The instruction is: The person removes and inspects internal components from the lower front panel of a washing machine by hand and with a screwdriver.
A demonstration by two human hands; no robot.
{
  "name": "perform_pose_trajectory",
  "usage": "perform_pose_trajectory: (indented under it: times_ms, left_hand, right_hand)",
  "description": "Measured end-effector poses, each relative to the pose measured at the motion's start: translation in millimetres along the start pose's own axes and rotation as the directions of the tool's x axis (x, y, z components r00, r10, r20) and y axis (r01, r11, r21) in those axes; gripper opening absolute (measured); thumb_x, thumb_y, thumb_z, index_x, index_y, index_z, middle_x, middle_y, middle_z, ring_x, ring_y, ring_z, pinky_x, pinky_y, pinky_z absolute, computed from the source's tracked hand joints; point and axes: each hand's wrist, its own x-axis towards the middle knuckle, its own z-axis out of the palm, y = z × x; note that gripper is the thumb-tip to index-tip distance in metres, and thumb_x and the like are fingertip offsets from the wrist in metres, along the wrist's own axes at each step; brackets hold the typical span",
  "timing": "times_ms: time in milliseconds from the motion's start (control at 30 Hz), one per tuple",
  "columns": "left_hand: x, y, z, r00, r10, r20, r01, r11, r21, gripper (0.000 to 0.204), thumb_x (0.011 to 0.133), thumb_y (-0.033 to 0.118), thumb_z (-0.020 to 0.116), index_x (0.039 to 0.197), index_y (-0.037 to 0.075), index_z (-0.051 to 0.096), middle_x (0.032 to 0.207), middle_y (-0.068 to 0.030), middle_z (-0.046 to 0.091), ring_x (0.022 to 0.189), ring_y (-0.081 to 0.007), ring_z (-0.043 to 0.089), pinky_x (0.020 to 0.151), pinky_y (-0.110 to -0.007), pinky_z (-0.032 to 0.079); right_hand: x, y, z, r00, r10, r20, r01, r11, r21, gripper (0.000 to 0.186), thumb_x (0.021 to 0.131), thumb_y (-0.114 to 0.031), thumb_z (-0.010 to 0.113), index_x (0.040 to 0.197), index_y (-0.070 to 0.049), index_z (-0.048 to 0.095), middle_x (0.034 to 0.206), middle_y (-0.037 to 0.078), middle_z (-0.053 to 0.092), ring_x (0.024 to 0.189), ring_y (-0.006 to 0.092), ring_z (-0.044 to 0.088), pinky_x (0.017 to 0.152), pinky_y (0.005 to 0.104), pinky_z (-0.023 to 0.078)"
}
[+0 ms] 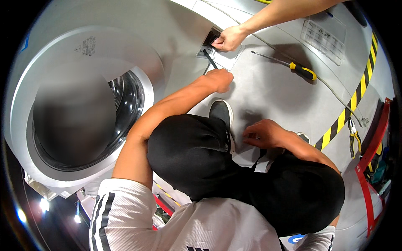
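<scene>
Printing (88,46) w/ a warning triangle is showing on the washer (178,39), left of L hand (220,80). That hand is gripping a thin black rod (210,60) leading to the open hatch (214,33) ahead; a co-worker's hand (229,39) is crowding in there too. R hand (268,134) is curling loosely (can't tell if it's holding anything). Screwdriver (302,71)'s lying right of L hand on open floor (268,98); striped tape (335,128)'s edging it, past R hand.

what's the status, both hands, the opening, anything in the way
Left hand gripping black rod, far end at washer opening. Right hand curled, off the washer, contents unclear. Co-worker's hand at same opening, possibly crowding it.
</scene>
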Motion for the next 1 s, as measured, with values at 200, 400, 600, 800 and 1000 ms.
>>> perform_pose_trajectory:
  times_ms: [200,400,600,800,1000]
  left_hand:
    - [0.1,0.3,-0.2,1.000,-0.002,0.000,0.002,1.000,-0.002,0.031,0.079,0.024,0.064,0.098,-0.001,0.062,0.101,-0.0215,0.062,0.099,-0.0367,0.059,0.087,-0.045,0.047]
    - [0.6,-1.2,0.4,1.000,-0.009,0.005,0.009,1.000,-0.011,0.032,0.080,0.026,0.065,0.099,0.000,0.062,0.101,-0.0217,0.062,0.099,-0.0369,0.059,0.086,-0.045,0.047]
    - [0.5,-2.2,0.8,1.000,-0.008,0.005,0.008,1.000,-0.015,0.033,0.080,0.026,0.065,0.099,0.000,0.063,0.101,-0.0217,0.062,0.099,-0.0369,0.059,0.086,-0.044,0.048]
    - [-2.9,-1.4,-0.2,1.000,-0.007,0.007,0.008,1.000,-0.012,0.033,0.080,0.027,0.064,0.100,0.000,0.062,0.103,-0.0212,0.062,0.100,-0.0367,0.059,0.086,-0.044,0.047]
    - [-0.1,-1.1,-2.1,0.999,-0.025,0.030,0.026,0.999,-0.036,0.035,0.082,0.027,0.063,0.105,0.001,0.062,0.104,-0.0206,0.062,0.101,-0.0359,0.058,0.087,-0.044,0.047]
  right_hand:
    - [-0.7,-0.4,-1.7,1.000,0.000,0.004,0.000,1.000,0.019,0.022,0.081,-0.024,0.067,0.094,-0.006,0.066,0.079,0.011,0.066,0.072,0.0259,0.064,0.065,0.0346,0.051]
    - [-0.8,-2.3,-3.0,1.000,0.007,0.005,-0.007,1.000,0.017,0.022,0.081,-0.024,0.068,0.094,-0.006,0.066,0.079,0.011,0.066,0.073,0.0255,0.065,0.065,0.0340,0.051]
    - [-1.6,0.4,-1.7,1.000,0.005,-0.010,-0.005,1.000,0.028,0.021,0.080,-0.021,0.069,0.094,-0.006,0.066,0.080,0.011,0.066,0.073,0.0254,0.065,0.065,0.0333,0.051]
    - [-0.3,-0.3,-3.3,0.999,0.026,0.030,-0.026,1.000,0.006,0.026,0.082,-0.029,0.063,0.097,-0.009,0.066,0.081,0.013,0.067,0.077,0.0311,0.064,0.069,0.0396,0.050]
    - [-2.8,-1.3,-5.9,0.998,0.052,0.020,-0.052,0.999,0.005,0.024,0.082,-0.027,0.062,0.098,-0.009,0.066,0.082,0.014,0.066,0.077,0.0321,0.063,0.070,0.0405,0.050]
